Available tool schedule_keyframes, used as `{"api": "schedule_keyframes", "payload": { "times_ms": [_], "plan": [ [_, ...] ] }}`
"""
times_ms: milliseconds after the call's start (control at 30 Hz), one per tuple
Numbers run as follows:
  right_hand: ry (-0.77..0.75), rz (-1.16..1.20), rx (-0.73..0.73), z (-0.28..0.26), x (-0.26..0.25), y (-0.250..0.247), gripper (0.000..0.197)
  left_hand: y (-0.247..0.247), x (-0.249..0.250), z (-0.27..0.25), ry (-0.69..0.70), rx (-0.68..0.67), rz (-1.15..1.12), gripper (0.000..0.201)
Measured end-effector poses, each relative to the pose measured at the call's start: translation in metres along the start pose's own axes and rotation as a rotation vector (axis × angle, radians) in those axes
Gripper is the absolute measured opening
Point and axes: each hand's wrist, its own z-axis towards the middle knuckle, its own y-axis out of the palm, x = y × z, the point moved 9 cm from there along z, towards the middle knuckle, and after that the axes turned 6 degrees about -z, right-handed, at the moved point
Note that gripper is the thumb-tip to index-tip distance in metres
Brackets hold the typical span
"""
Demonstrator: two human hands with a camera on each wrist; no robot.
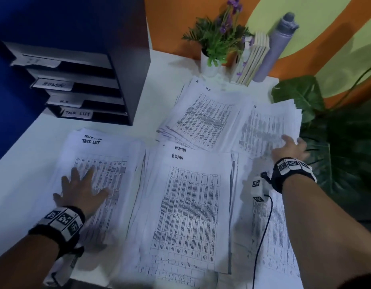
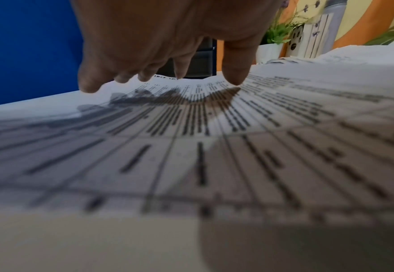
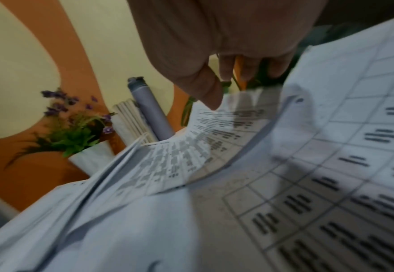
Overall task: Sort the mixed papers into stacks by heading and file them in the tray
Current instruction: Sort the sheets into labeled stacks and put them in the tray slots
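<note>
1. The left hand lies flat, fingers spread wide, on the TASK LIST stack at the near left of the table. It grips nothing; from the left wrist view the fingertips just touch the printed sheet.
2. The right hand reaches out to the far right stack, whose heading is too small to read. Its fingers are stretched and loose over the top sheet; the thumb touches the paper. I cannot tell whether any finger hooks under the stack's edge.
3. The ADMIN stack sits in the middle, just beside the TASK LIST stack, with its sheets slightly fanned.
4. The HR stack lies behind the ADMIN stack, tilted, its near corner overlapping it.
5. More loose sheets lie under the right forearm at the near right.
6. The tray, a dark unit with stacked slots, stands at the far left of the table. Its lower labels read ADMIN, HR and TASK LIST; the top label is blurred.
7. At the back stand a flower pot, some thin books and a grey bottle, close together by the wall.
8. A large-leaved plant stands off the table's right edge, near the right hand.
</note>
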Motion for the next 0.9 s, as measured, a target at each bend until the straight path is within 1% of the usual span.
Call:
{"api": "schedule_keyframes", "payload": {
  "times_ms": [33, 100, 167, 233, 300, 367, 500, 567, 633, 667, 733, 800, 900],
  "plan": [
    [-0.016, -0.036, 0.025, -0.006, -0.008, -0.003, 0.057, 0.000, -0.004, -0.001, -0.011, -0.011, -0.003, 0.087],
    [-0.075, -0.017, 0.013, -0.023, -0.029, -0.002, 0.054, 0.000, -0.014, -0.001, -0.025, -0.038, 0.017, 0.089],
    [-0.176, 0.055, -0.032, -0.047, -0.054, 0.007, 0.046, 0.000, -0.024, -0.002, -0.026, -0.074, 0.035, 0.092],
    [-0.267, 0.193, -0.110, -0.084, -0.078, 0.023, 0.039, 0.000, -0.034, -0.003, -0.013, -0.107, 0.046, 0.093],
    [-0.297, 0.349, -0.246, -0.133, -0.098, 0.044, 0.037, 0.001, -0.039, -0.004, 0.026, -0.138, 0.042, 0.093],
    [-0.312, 0.430, -0.400, -0.189, -0.114, 0.066, 0.032, 0.002, -0.042, -0.005, 0.082, -0.153, 0.046, 0.092],
    [-0.305, 0.452, -0.725, -0.294, -0.133, 0.117, 0.014, 0.006, -0.046, -0.015, 0.212, -0.170, 0.057, 0.085],
    [-0.369, 0.350, -0.801, -0.330, -0.140, 0.138, 0.013, 0.006, -0.045, -0.023, 0.272, -0.174, 0.008, 0.082],
    [-0.440, 0.227, -0.810, -0.355, -0.147, 0.150, 0.027, 0.007, -0.046, -0.028, 0.330, -0.175, -0.014, 0.079],
    [-0.460, 0.174, -0.794, -0.363, -0.150, 0.153, 0.030, 0.009, -0.047, -0.030, 0.360, -0.179, -0.009, 0.077],
    [-0.459, 0.117, -0.781, -0.376, -0.155, 0.159, 0.022, 0.011, -0.049, -0.034, 0.415, -0.194, -0.012, 0.075],
    [-0.414, 0.122, -0.760, -0.381, -0.157, 0.164, 0.029, 0.008, -0.052, -0.034, 0.443, -0.202, -0.091, 0.073],
    [-0.404, 0.164, -0.659, -0.377, -0.164, 0.163, 0.032, -0.014, -0.057, -0.024, 0.413, -0.134, -0.273, 0.065]
  ]
}}
